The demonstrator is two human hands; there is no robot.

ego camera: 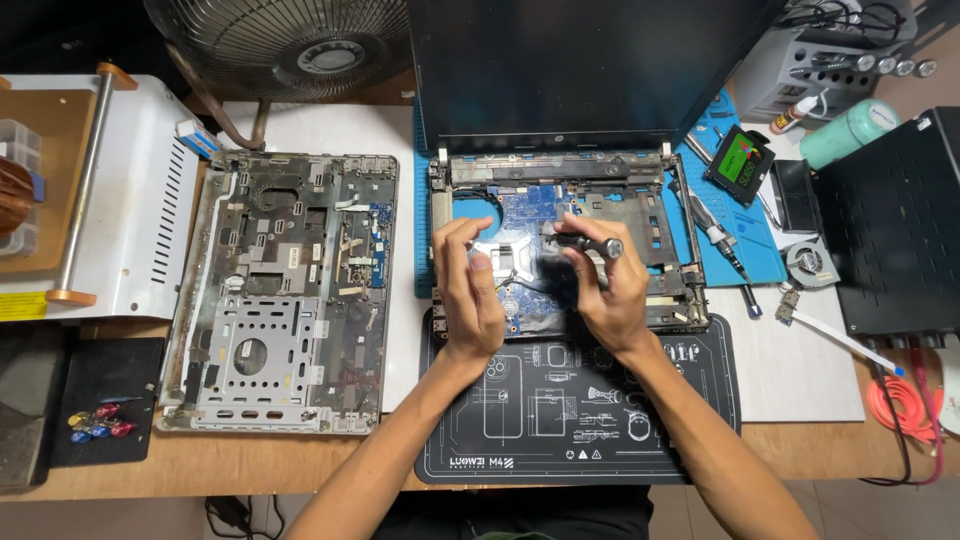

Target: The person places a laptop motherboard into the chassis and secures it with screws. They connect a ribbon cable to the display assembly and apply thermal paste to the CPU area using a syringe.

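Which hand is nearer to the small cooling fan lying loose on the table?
Right. The right hand, gripping a screwdriver, is over the open laptop base, left of the fan; the left hand is farther left.

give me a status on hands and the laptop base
Left hand rests fingers on the heatsink. Right hand grips a screwdriver over the open laptop base. Nothing in the way; removed cover lies off left.
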